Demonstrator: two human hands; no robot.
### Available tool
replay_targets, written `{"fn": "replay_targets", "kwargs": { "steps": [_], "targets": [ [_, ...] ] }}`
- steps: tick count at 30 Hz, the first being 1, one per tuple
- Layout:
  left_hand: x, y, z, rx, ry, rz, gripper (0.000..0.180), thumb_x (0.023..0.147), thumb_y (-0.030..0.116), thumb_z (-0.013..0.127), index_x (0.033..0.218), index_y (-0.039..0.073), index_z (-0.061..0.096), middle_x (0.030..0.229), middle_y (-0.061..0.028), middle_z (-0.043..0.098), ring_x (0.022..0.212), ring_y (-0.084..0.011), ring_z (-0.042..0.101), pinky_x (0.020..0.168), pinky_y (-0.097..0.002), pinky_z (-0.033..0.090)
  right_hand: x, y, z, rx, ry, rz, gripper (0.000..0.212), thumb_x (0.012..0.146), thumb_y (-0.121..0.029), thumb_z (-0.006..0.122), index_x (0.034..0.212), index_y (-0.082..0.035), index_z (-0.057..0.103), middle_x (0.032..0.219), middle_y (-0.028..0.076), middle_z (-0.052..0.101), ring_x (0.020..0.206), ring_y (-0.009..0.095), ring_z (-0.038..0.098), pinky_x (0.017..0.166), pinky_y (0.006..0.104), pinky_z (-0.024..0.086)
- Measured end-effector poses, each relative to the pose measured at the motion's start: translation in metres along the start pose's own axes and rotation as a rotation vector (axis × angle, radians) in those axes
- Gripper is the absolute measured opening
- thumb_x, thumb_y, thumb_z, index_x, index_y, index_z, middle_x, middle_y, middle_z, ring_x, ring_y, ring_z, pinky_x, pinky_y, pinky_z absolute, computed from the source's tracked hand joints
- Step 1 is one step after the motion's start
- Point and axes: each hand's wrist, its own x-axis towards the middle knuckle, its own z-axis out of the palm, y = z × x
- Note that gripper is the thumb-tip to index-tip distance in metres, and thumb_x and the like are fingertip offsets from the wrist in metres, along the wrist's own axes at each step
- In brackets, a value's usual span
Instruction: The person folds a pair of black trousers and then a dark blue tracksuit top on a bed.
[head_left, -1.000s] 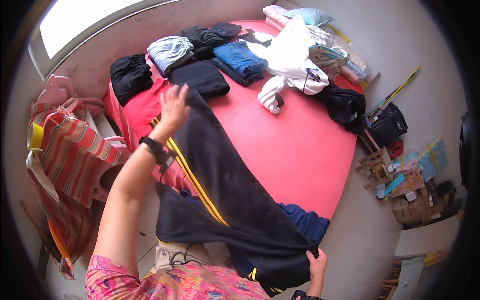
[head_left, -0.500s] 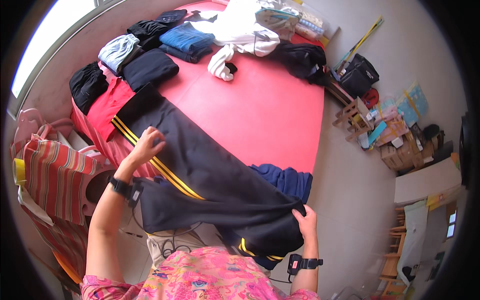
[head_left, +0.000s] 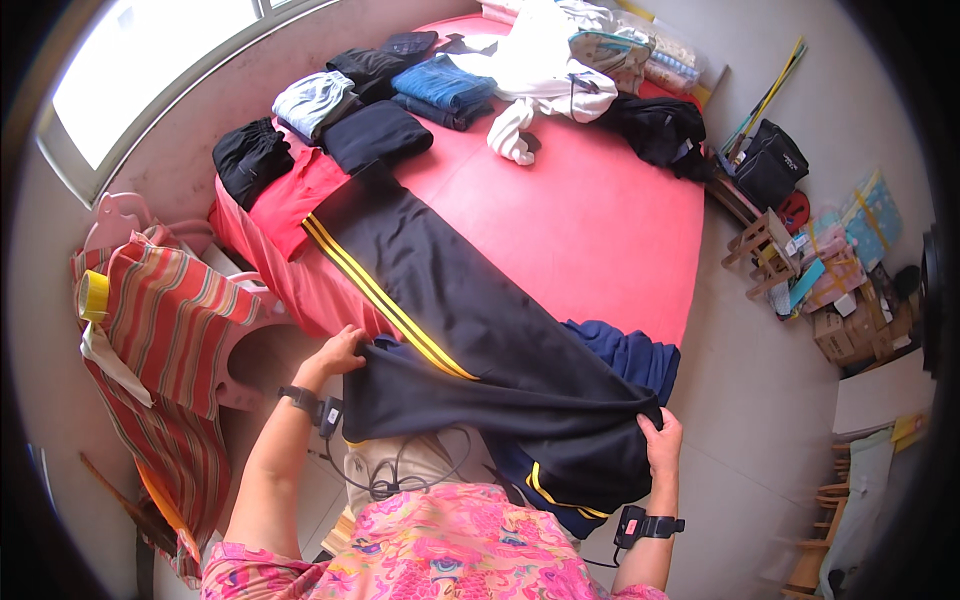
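Black track trousers (head_left: 430, 270) with yellow side stripes lie spread across the pink bed, their near part hanging over its front edge toward my body. At the near left, my left hand (head_left: 342, 352) is closed on a corner of the trousers' cloth, its fingertips partly hidden by the fabric. My right hand (head_left: 662, 440) grips the trousers at their near right end, thumb on top. Dark blue clothing (head_left: 630, 360) lies bunched on the bed's front right edge, just behind the trousers.
On the pink bed (head_left: 590, 240) are folded blue jeans (head_left: 445, 83), a folded dark garment (head_left: 378, 137), black shorts (head_left: 252, 162), a red garment (head_left: 300, 200) and white clothing (head_left: 550, 70). A chair draped with striped cloth (head_left: 180, 320) stands left. A small wooden stool (head_left: 765, 250) and boxes stand right.
My left hand has moved from above the striped leg down to the trousers' near left corner and closed on it. My right hand keeps its grip. The view has shifted left.
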Motion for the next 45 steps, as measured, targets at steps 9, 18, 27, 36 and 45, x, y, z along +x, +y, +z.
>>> {"fn": "replay_targets", "kwargs": {
  "steps": [9, 18, 27, 36, 45],
  "targets": [
    [-0.078, -0.022, -0.019, 0.181, 0.168, -0.054, 0.026, 0.063, 0.016, 0.074, 0.085, 0.005, 0.064, 0.092, -0.0123, 0.058, 0.083, -0.03, 0.059, 0.075, -0.0365, 0.049, 0.0, 0.002, -0.004, -0.113, 0.016, -0.058, 0.01, 0.079, -0.001, 0.066, 0.088, 0.001, 0.064, 0.08, 0.0, 0.063, 0.073, 0.009, 0.055, 0.071, 0.025, 0.046],
    [-0.09, 0.065, -0.178, 0.282, 0.351, -0.029, 0.024, 0.057, 0.012, 0.074, 0.078, 0.006, 0.064, 0.078, -0.015, 0.063, 0.078, -0.0336, 0.061, 0.07, -0.0398, 0.049, 0.002, 0.004, -0.01, -0.031, -0.021, -0.041, 0.011, 0.077, 0.002, 0.066, 0.088, 0.002, 0.065, 0.078, -0.001, 0.064, 0.072, 0.007, 0.055, 0.07, 0.0245, 0.046],
    [0.126, 0.125, -0.199, 0.537, 0.276, 0.103, 0.066, 0.068, 0.005, 0.07, 0.128, 0.015, 0.045, 0.129, -0.0137, 0.04, 0.11, -0.0335, 0.052, 0.09, -0.0395, 0.047, 0.007, 0.009, -0.023, 0.019, 0.093, 0.029, 0.012, 0.076, 0.0, 0.068, 0.086, 0.002, 0.064, 0.076, -0.001, 0.062, 0.068, 0.008, 0.054, 0.066, 0.0244, 0.046],
    [0.131, 0.042, -0.099, 0.229, 0.717, 0.008, 0.038, 0.075, 0.011, 0.065, 0.112, 0.009, 0.055, 0.113, -0.0115, 0.052, 0.108, -0.0308, 0.051, 0.087, -0.0394, 0.047, 0.008, 0.031, -0.032, -0.051, 0.051, 0.111, 0.013, 0.075, -0.003, 0.069, 0.085, 0.003, 0.063, 0.075, 0.0, 0.062, 0.067, 0.008, 0.054, 0.065, 0.0246, 0.046],
    [0.142, 0.033, -0.119, 0.176, 0.662, 0.212, 0.017, 0.077, 0.004, 0.06, 0.093, 0.007, 0.059, 0.097, -0.0116, 0.056, 0.092, -0.0291, 0.058, 0.079, -0.0375, 0.049, 0.011, 0.021, -0.028, -0.224, 0.061, -0.031, 0.057, 0.072, -0.006, 0.074, 0.123, -0.001, 0.05, 0.112, 0.016, 0.06, 0.102, 0.024, 0.057, 0.093, 0.0341, 0.043]
  ]
}}
